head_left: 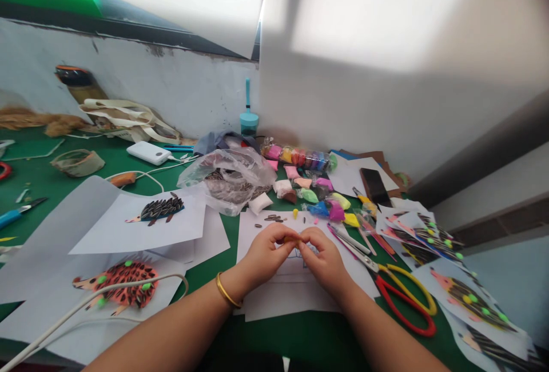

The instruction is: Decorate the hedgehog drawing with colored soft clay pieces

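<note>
Over a white sheet of paper (283, 298) my left hand (268, 252) and my right hand (321, 258) meet. Their fingertips pinch a small orange-brown piece of clay (292, 240) between them; its exact shape is mostly hidden by the fingers. Blue and dark drawn lines show on the paper behind my hands. Just beyond them on the sheet lie a few sunflower seeds (275, 218), a yellow bit of clay (295, 214) and a tiny pink bit. A gold bangle circles my left wrist.
Scissors (407, 298) with red and yellow handles lie right of my hand. Behind are a plastic bag of seeds (229, 180), clay packets (309, 195) and a phone (374, 186). Hedgehog pictures (124, 283) lie left, with a white cable (86, 303) across one; more (472, 300) lie right.
</note>
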Demonstrator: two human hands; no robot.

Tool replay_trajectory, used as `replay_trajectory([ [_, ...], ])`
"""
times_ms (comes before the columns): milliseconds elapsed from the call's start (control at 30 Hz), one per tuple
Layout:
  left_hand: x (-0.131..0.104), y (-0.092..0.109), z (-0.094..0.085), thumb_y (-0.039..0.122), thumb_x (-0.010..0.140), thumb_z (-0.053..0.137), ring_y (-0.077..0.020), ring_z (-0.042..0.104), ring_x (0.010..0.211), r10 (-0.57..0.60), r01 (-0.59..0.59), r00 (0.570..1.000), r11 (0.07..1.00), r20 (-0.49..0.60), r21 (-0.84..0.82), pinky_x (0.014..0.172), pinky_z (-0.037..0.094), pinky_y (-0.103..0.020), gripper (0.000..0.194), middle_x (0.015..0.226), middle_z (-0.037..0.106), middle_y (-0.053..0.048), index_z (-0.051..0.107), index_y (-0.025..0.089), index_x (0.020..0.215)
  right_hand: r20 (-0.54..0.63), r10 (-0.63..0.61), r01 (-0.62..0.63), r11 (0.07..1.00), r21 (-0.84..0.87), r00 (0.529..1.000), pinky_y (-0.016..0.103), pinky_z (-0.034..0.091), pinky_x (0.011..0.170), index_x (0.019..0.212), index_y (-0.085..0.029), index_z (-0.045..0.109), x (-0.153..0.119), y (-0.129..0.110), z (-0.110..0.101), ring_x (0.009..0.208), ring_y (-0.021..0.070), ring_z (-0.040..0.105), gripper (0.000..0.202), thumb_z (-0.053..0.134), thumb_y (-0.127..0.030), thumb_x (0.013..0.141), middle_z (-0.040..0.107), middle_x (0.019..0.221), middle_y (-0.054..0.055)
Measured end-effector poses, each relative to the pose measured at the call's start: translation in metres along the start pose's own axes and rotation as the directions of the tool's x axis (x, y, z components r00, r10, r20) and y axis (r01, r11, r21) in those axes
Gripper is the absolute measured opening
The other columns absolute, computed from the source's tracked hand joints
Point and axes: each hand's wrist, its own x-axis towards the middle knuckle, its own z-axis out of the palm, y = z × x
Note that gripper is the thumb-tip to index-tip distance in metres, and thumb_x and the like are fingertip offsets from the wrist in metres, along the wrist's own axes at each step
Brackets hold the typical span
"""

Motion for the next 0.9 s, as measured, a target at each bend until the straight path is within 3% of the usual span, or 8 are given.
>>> replay_trajectory([
  [167, 0.0005, 0.0016, -0.0001, 0.028, 0.087, 0.064, -0.017, 0.06, 0.085, -0.024, 0.024, 1.0, 1.0, -0.014, -0.013, 0.075, 0.049, -0.029, 0.017, 0.093, 0.068, -0.004, 0.072, 0.022, 0.101, -0.008, 0.016, -0.016, 1.0, 0.001, 1.0, 0.035, 0.048, 0.077, 0.081, -0.022, 0.066, 0.0003, 0.001, -0.0007, 0.083, 0.0207, 0.06, 0.015, 0.055, -0.027, 0.091, 0.063, 0.083, 0.004],
  [333, 0.001, 0.0025, -0.0005, 0.029, 0.088, 0.062, -0.0182, 0.06, 0.089, -0.028, 0.028, 1.0, 1.0, -0.005, -0.003, 0.077, 0.048, -0.03, 0.013, 0.092, 0.068, -0.005, 0.073, 0.021, 0.092, -0.013, 0.012, -0.012, 1.0, 0.007, 1.0, 0.034, 0.048, 0.076, 0.08, -0.022, 0.064, 0.0008, 0.0003, -0.0017, 0.082, 0.0202, 0.059, 0.014, 0.055, -0.027, 0.091, 0.063, 0.082, 0.003],
  [533, 0.0008, 0.0042, -0.0007, 0.03, 0.085, 0.065, -0.018, 0.06, 0.086, -0.089, 0.089, 0.996, 0.996, -0.008, -0.013, 0.075, 0.048, -0.03, 0.017, 0.095, 0.068, -0.004, 0.07, 0.02, 0.098, -0.015, 0.005, -0.005, 1.0, -0.013, 1.0, 0.032, 0.046, 0.076, 0.078, -0.022, 0.061, 0.001, 0.0004, -0.0012, 0.081, 0.0194, 0.059, 0.012, 0.056, -0.025, 0.089, 0.062, 0.08, 0.002],
  [767, 0.0018, 0.002, -0.0014, 0.031, 0.085, 0.064, -0.0177, 0.059, 0.084, -0.131, 0.131, 0.991, 0.99, -0.001, 0.044, 0.072, 0.045, -0.029, 0.013, 0.088, 0.067, -0.003, 0.068, 0.019, 0.085, 0.001, -0.012, 0.012, 1.0, -0.013, 1.0, 0.033, 0.045, 0.076, 0.078, -0.021, 0.061, 0.0, 0.0009, -0.0007, 0.082, 0.0194, 0.057, 0.013, 0.056, -0.024, 0.09, 0.06, 0.08, 0.003],
  [900, 0.0016, 0.002, -0.0006, 0.031, 0.084, 0.064, -0.0174, 0.059, 0.083, -0.14, 0.14, 0.99, 0.99, -0.003, 0.005, 0.072, 0.045, -0.029, 0.014, 0.089, 0.066, -0.003, 0.067, 0.018, 0.089, -0.002, -0.024, 0.024, 1.0, -0.017, 1.0, 0.034, 0.044, 0.076, 0.078, -0.022, 0.059, -0.0001, 0.001, -0.0007, 0.081, 0.0194, 0.056, 0.011, 0.056, -0.022, 0.088, 0.06, 0.081, 0.002],
])
